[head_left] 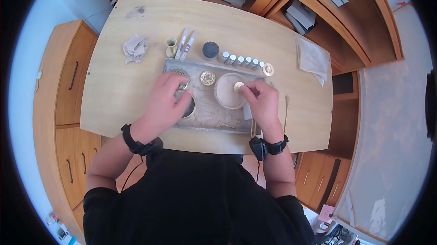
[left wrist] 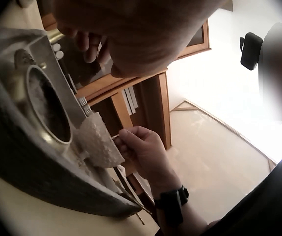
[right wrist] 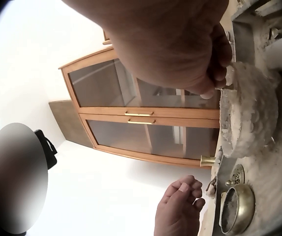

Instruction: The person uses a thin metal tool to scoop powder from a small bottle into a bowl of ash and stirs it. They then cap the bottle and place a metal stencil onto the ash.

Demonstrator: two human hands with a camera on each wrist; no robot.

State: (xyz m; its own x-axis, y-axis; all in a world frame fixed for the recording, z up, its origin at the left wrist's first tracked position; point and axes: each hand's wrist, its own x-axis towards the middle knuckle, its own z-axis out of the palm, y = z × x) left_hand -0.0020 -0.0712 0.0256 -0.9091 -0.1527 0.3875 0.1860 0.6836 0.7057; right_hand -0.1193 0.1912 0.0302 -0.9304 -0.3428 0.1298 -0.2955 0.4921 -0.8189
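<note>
My right hand [head_left: 261, 101] pinches a small round gold-coloured piece [head_left: 238, 86] over a rough-walled white bowl [left wrist: 99, 142]. The bowl holds pale powder, and the fingertips are at its rim in the right wrist view. I cannot tell whether the pinched piece has a handle. My left hand [head_left: 161, 104] hovers with loosely bent, parted fingers and holds nothing. Below it stands a round brass bowl [right wrist: 246, 209] with dark grey contents. Partly hidden behind the left fingers is a pierced brass lid [head_left: 181, 73]. A patterned brass disc [head_left: 208, 78] lies between the two bowls.
A grey tray [head_left: 207, 124] with raised edges carries the bowls and discs. Behind it stand a brass vase [head_left: 171, 47], a dark-lidded jar [head_left: 210, 50] and several silver-capped vials [head_left: 240, 60]. A crumpled cloth [head_left: 135, 48] lies left; a thin stick [head_left: 287, 113] lies right.
</note>
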